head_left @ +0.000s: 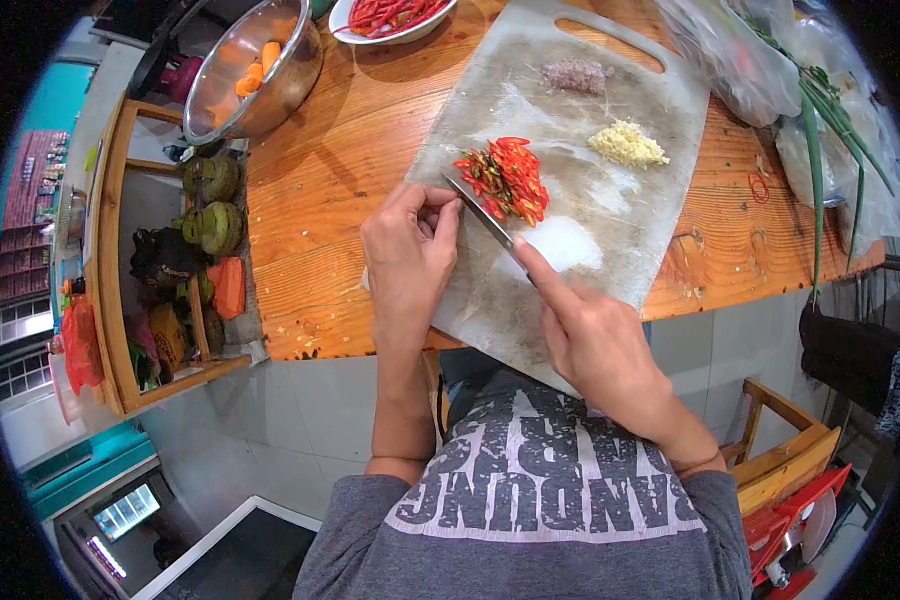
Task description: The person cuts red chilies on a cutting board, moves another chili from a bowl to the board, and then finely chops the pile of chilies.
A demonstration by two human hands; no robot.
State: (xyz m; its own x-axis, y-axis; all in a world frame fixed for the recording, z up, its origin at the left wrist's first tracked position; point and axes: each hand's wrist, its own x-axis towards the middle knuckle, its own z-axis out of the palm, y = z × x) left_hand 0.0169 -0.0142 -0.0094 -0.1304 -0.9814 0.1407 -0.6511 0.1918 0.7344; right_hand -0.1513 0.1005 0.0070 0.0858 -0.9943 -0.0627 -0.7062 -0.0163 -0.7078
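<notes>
My right hand (600, 340) grips a knife (488, 220), its forefinger laid along the blade's back. The blade slants up and left over a worn cutting board (570, 320), its tip close to my left hand (410, 250). My left hand rests at the board's left edge, fingers curled together; whatever they pinch is hidden. Just past the blade lies a heap of sliced red chilies (510, 180). Farther up the board are a pile of minced garlic (628, 145) and a small mound of chopped purplish shallot (576, 75).
A steel bowl (305, 75) with carrots (260, 72) stands at the back left, beside a white bowl (395, 36) of red chilies. Plastic bags (740, 80) and green onions (815, 180) lie on the right. A wooden rack (110, 290) stands left of the table (305, 260).
</notes>
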